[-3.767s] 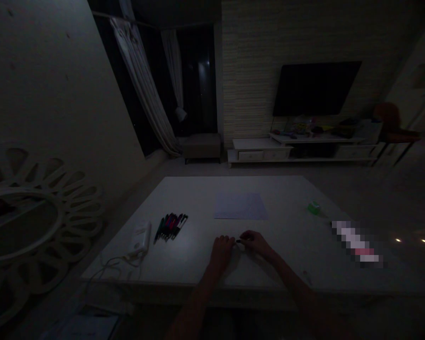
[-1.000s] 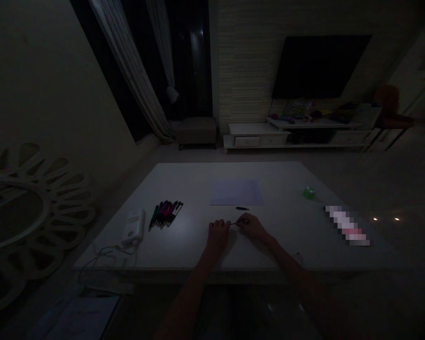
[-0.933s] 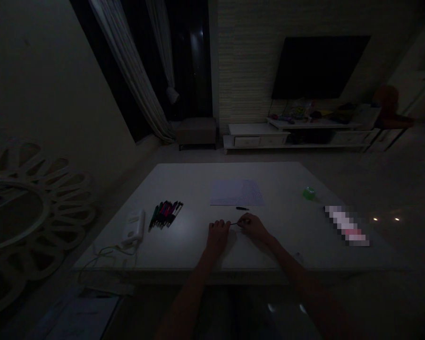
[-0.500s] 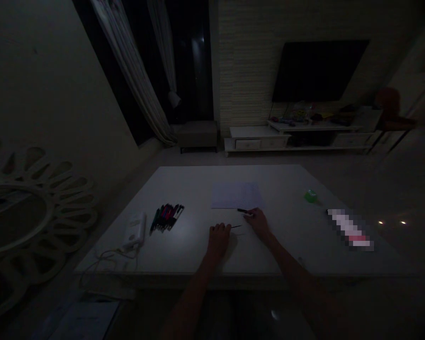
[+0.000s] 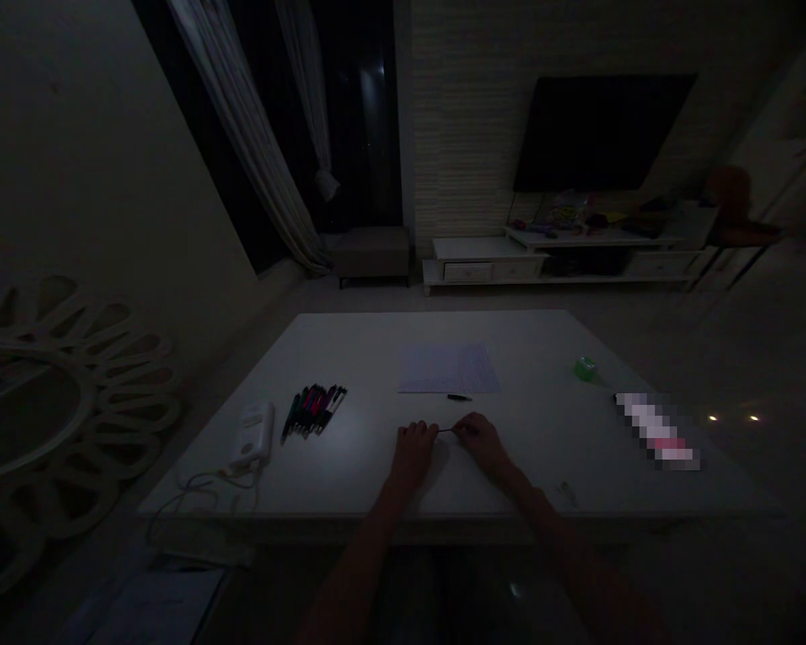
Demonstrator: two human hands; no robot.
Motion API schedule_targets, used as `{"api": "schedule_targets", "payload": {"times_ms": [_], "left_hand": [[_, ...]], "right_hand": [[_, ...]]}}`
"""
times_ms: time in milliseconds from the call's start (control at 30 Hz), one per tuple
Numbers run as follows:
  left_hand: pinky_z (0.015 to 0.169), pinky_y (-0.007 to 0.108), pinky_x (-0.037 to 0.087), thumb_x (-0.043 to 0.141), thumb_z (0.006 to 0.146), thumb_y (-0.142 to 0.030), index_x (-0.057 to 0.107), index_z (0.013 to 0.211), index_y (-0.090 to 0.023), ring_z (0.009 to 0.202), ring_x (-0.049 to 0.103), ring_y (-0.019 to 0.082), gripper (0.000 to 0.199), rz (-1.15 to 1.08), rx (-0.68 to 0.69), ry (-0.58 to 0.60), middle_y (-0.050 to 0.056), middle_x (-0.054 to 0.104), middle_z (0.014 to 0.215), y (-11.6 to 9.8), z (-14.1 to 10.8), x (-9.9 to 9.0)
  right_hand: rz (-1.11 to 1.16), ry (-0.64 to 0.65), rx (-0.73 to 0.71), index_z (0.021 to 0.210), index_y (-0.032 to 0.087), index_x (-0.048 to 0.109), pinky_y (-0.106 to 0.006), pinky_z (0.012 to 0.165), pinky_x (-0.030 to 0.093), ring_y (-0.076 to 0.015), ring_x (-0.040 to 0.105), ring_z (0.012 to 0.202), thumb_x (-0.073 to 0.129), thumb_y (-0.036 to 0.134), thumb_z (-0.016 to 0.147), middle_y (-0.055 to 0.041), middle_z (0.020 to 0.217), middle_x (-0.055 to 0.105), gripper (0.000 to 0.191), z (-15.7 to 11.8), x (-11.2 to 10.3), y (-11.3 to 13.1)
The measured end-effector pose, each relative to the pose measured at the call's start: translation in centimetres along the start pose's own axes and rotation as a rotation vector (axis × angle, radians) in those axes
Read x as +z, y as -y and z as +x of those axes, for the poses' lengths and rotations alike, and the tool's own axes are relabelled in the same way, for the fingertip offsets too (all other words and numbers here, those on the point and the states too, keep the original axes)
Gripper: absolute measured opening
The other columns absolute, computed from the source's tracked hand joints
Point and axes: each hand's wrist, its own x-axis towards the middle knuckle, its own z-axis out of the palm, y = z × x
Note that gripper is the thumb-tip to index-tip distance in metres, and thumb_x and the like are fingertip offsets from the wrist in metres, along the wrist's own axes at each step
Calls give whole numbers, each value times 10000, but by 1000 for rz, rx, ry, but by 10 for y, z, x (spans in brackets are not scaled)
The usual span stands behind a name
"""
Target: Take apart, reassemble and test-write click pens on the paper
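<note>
In the head view, my left hand (image 5: pixel 415 448) rests on the white table (image 5: pixel 369 484) with its fingers closed round one end of a thin dark rod (image 5: pixel 446 430) that looks like a pen refill. My right hand (image 5: pixel 480 441) pinches the rod's other end. Fingers hide both ends. Just beyond my right hand lies a short black pen part (image 5: pixel 458 398), either a cap or a barrel piece, touched by neither hand. Behind it is a sheet of paper (image 5: pixel 447 369). Several pens (image 5: pixel 314 410) lie side by side to the left.
A white power strip (image 5: pixel 252 434) with cables stands at the table's left. Toward the right are a small green object (image 5: pixel 584 368) and a pixelated item (image 5: pixel 658 432). A small clear piece (image 5: pixel 568 493) lies near the front edge.
My right hand has let go of the black pen part, leaving it by the paper, and moved nearer to pinch the thin rod. My left hand has stayed in place.
</note>
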Motion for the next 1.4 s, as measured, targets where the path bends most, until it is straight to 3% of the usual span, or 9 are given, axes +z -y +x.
{"api": "schedule_targets", "payload": {"times_ms": [233,433,600,667,767,900,1033,1200,1400], "left_hand": [[801,344,339,427,886,-146,489,1108,-218,934,502,200,242,-11,-43,1,63,551,1012,1,0,3],[801,343,351,428,876,-115,484,1123,-215,939,513,200,273,-44,-22,8,56,556,1021,1,-1,0],[832,342,368,392,897,-126,470,1171,-214,977,523,192,299,-154,-1,-33,60,570,1058,3,0,10],[857,346,373,376,885,-94,438,1227,-202,1009,522,193,364,-199,19,-45,71,571,1110,5,0,16],[901,345,377,370,855,-60,331,1336,-192,1053,514,186,500,-275,77,-68,87,551,1187,8,-3,23],[895,341,407,373,832,-43,224,1400,-195,1006,532,174,607,-364,119,-106,89,557,1165,10,-5,29],[869,355,433,406,830,-56,254,1388,-190,969,535,184,593,-358,92,-160,81,573,1102,9,-1,31],[876,363,428,504,842,-160,347,1337,-176,1014,518,205,519,-274,6,-226,88,567,1119,7,4,26],[883,373,407,455,872,-197,382,1317,-171,1012,517,209,452,-285,-63,-206,98,577,1111,5,3,21]], "right_hand": [[-132,-185,99,777,204,682,-331,785,439,-222,560,851,548,354,757,-81,863,636,201,19,-31,-26],[-260,-126,49,888,191,707,-334,822,425,-220,545,891,596,328,756,-78,894,638,220,34,-23,-30],[-262,-244,-15,893,183,703,-370,870,423,-236,523,967,561,303,800,-106,956,611,208,12,-8,-22],[-176,-186,-51,916,195,690,-369,863,436,-228,533,964,545,300,816,-100,966,613,206,-2,6,-12],[-30,31,-113,979,214,665,-355,850,453,-207,569,916,536,260,814,-72,933,640,214,-16,29,8],[88,58,-47,978,210,649,-339,841,464,-193,593,904,493,184,796,-64,953,653,241,-19,44,23],[55,9,-38,923,199,661,-325,802,468,-191,599,867,514,220,803,-64,918,657,191,-14,30,11],[-305,-124,-8,867,199,698,-333,822,426,-217,557,905,602,284,792,-87,907,642,148,-1,1,-14],[-458,-111,-25,862,215,715,-297,781,421,-211,546,910,607,325,800,-85,930,630,166,21,-7,-23]]}}
